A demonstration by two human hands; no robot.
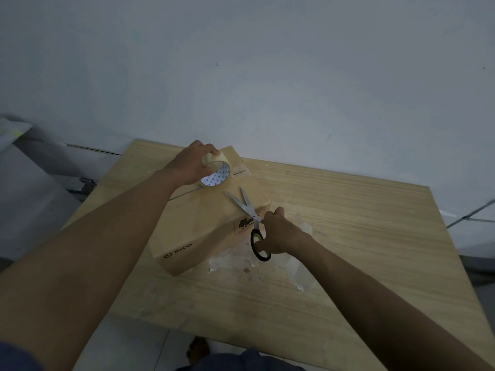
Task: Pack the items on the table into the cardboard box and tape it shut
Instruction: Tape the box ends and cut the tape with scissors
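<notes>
Bare workroom, seemingly a packing spot: blank grey-white painted wall (pixel 267 62) beyond both grips; light wooden tabletop (pixel 361 236) with torn white tape residue (pixel 233 259) just below the right hand (pixel 281 234) gripping black-handled steel scissors (pixel 249 204).

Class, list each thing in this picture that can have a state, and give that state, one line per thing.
cardboard box: flaps shut, lying on the table
tape roll: at the box top, gripped by the left hand
scissors: blades open, over the box, held by the right hand
left hand: grips the tape roll
right hand: grips the scissors handle
table: bears the box
</notes>
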